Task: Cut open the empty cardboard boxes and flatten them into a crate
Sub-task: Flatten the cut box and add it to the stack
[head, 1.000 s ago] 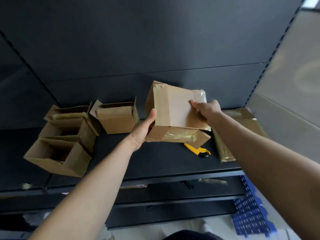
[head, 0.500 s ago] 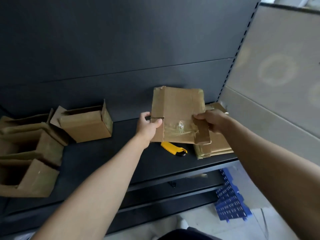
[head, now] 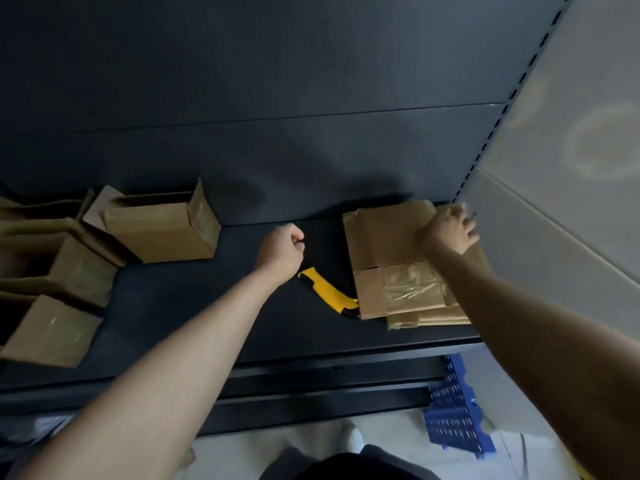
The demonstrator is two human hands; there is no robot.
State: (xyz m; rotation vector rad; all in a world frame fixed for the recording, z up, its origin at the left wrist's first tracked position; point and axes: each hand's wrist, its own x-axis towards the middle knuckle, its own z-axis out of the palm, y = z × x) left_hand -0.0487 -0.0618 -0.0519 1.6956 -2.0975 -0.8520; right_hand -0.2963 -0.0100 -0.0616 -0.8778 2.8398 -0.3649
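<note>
The right hand [head: 448, 230] lies on top of the flat box [head: 384, 244], at its far right corner. Its fingers are blurry, so I cannot tell if they grip the edge or just press down. A moment ago both hands held this box up in the air. Now it lies flat on a pile [head: 429, 318] of other squashed cardboard at the right end of the shelf [head: 207, 306]. The right arm reaches out long and straight to get there.

The left hand [head: 282, 249] has let go. It is curled into a fist with nothing in it and sits over the middle of the shelf, with its arm stretched forward. Just beside it lies the yellow knife [head: 327, 291], whose tip touches the flat box.

So this box looks done with cutting and squashing. It is not in the blue crate [head: 453, 414] yet, which sits down on the floor, below the shelf and to the right.

Far to the left, open boxes [head: 162, 230] stand on the shelf and are not flat. I think one of those comes next, and the left hand is close to the knife for it.
</note>
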